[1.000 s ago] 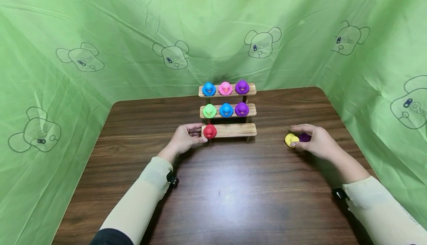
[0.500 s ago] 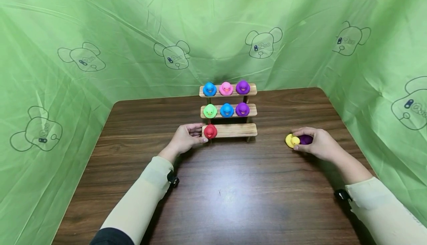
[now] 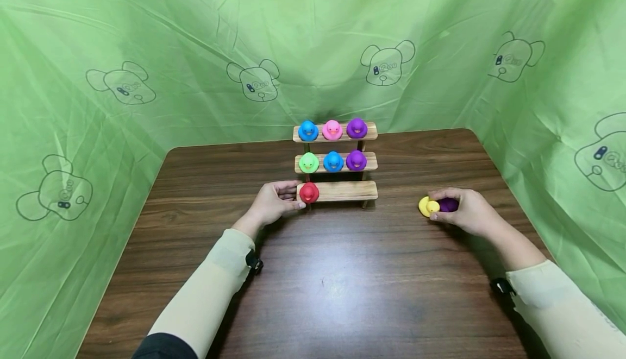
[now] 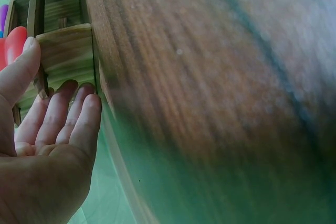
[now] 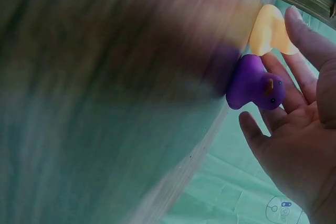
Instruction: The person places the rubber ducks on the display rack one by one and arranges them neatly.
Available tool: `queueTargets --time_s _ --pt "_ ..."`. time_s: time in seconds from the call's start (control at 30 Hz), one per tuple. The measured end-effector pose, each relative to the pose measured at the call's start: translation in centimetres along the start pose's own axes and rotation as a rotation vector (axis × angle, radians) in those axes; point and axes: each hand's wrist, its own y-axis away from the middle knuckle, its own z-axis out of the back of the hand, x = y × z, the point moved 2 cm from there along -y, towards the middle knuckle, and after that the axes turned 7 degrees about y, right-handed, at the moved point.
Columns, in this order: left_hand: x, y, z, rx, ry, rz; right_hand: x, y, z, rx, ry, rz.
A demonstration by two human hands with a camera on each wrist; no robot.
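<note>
My left hand [image 3: 271, 205] grips the left end of the three-tier wooden display stand [image 3: 347, 191], thumb in front and fingers behind the bottom shelf. A red rubber duck [image 3: 308, 192] sits on that shelf, right by my thumb. On the right of the table, my right hand [image 3: 462, 211] pinches a yellow rubber duck [image 3: 424, 207] between thumb and fingers. Tucked behind it under the hand is a purple rubber duck [image 3: 448, 205]. In the right wrist view this purple duck [image 5: 245, 83] lies beside the yellow duck [image 5: 265, 32], near my palm.
Blue [image 3: 308, 130], pink [image 3: 332, 130] and purple [image 3: 357, 128] ducks line the top shelf. Green [image 3: 308, 162], blue [image 3: 333, 161] and purple [image 3: 356, 160] ducks stand on the middle one. Green cloth [image 3: 313, 49] hangs round the dark wooden table [image 3: 371, 294].
My right thumb and fingers have closed in on the yellow duck, which has turned slightly. The left hand has stayed at the stand.
</note>
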Motion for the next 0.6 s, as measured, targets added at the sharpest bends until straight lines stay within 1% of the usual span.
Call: queueTargets --time_s 0.13,0.33,0.43,0.6 --pt "0.0 0.0 0.0 0.001 -0.004 -0.004 0.0 -0.1 0.0 0.009 -0.007 0.008" --pt "0.1 -0.1 0.1 0.001 -0.014 -0.01 0.5 0.0 0.0 -0.032 0.01 0.016" --pt "0.1 0.0 0.1 -0.003 -0.014 -0.01 1.2 0.0 0.0 -0.064 -0.004 0.018" --pt "0.2 -0.1 0.1 -0.004 -0.01 -0.004 2.9 -0.6 -0.2 -0.103 -0.072 0.05"
